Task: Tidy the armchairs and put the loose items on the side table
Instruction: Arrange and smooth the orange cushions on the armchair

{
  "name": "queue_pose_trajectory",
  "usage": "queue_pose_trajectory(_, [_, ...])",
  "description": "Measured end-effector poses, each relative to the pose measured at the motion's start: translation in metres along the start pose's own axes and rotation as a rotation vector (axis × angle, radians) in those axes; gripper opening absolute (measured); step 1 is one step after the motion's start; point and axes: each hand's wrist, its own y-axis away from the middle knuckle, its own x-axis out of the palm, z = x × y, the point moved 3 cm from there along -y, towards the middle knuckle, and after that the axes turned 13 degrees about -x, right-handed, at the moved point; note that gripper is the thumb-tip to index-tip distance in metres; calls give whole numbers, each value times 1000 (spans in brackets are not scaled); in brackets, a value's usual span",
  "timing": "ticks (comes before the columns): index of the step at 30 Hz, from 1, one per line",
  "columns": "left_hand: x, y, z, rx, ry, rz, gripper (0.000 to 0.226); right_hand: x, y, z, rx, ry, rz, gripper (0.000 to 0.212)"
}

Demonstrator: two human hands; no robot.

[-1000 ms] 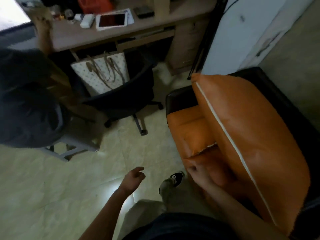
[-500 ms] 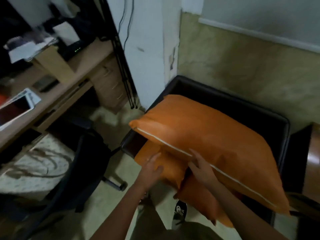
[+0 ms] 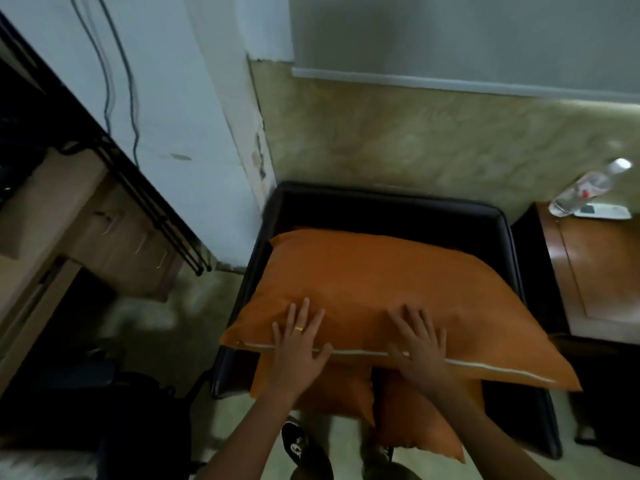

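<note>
armchair (image 3: 381, 209): black and boxy, its back against the wall, seen from its front and from above.
pillow (image 3: 381, 289): large and orange, lying flat across the armchair from arm to arm, with its right corner overhanging the armchair's right arm.
white strip (image 3: 485, 367): runs along the pillow's edge at the armchair's front.
seat cushions (image 3: 332, 393): two orange ones under the pillow, sticking out past the armchair's front edge.
left hand (image 3: 299, 344): palm down on the pillow near the armchair's front left; grip apart, fingers straight and spread, thumb at the white strip.
ring (image 3: 298, 329): gold band on a finger of the left hand.
right hand (image 3: 417, 348): palm down on the pillow just right of the left hand; grip apart, fingers spread flat, clamped on nothing.
counter (image 3: 595, 282): brown wood, just beside the armchair's right arm.
bottle (image 3: 581, 192): clear plastic with a white cap, on the counter's far end.
white object (image 3: 602, 211): flat, touching the bottle's base; too blurred to identify.
drawers (image 3: 138, 244): pale wood, left of the armchair across a strip of floor.
shoe (image 3: 294, 441): dark, on the floor at the armchair's front.
</note>
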Motion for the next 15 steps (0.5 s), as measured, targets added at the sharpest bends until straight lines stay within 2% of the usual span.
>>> queue_pose_trajectory(2, [-2,-14,1,21,-14,11,76,2,-2,-1,31,66,50,69])
queue_pose_trajectory(8, [-8,-57,-7,80,-63,20,77,1,-19,-17,147,45,17,72])
queue_pose_trajectory(15, [-19,-116,-24,57,-86,-16,76,-11,-76,-46,101,56,35,72])
